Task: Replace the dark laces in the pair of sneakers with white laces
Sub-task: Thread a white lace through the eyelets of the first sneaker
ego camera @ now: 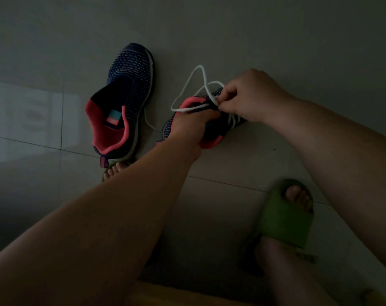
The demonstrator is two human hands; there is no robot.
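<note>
Dim room, pale tiled floor [231,36]. Near centre, off the floor, a dark knit sneaker [228,122] with coral collar, cradled from below in the left hand [187,127], grip wrapped round the heel and sole. Right hand [245,96] pinching the white lace [188,85] at the eyelets, fingertips closed tight on the cord, wrist cocked downward, forearm reaching in from the right. Lace slack, looping up and trailing left to the floor: soft, light, limp, likely to slip from an eyelet; best taken close to its tip, hidden here. Shoe light, upper soft and yielding, firmest at heel and sole. Second sneaker [125,98] flat on the floor to the left, no lace visible. Green slide sandal [284,219] near right.
</note>
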